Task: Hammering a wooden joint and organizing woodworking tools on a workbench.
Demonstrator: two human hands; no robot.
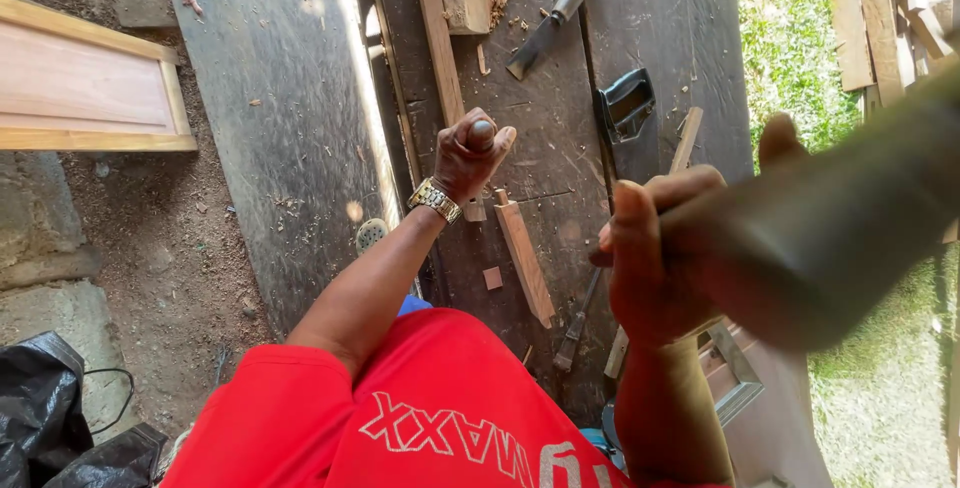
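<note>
— Gripped in the left hand (468,156): a chisel (483,133), upright, with only the rounded butt of the handle showing above the fist.

— Fingers?

— Wrapped tight round the handle, closed all the way. No seeing the blade: hidden under the fist, pointing down at a small wood block (474,211) on the table (560,148).

— And in the right hand (650,258)?

— Clenched on a dark mallet (830,238), raised close to the lens and badly blurred. Fingers (640,218) curled over the shaft, thumb up behind. Well apart from the chisel, higher and off to the right.

— Feel of the chisel?

— Probably stiff and fairly light, with no give. Smooth handle, likely a bit slippery in a damp palm. Best taken mid-handle, as here, leaving the butt bare. Presumably sharp at the hidden end; worth keeping skin off it.

— The mallet?

— Likely heavy and solid toward the head. Best gripped on the shaft, firmly, as now.

— Around them?

— Just beside the block, a longer tapered wood strip (525,260), with a small offcut (492,278) near it. Farther up the table, another chisel (555,16) lying flat, and a black saw handle (625,103).
</note>
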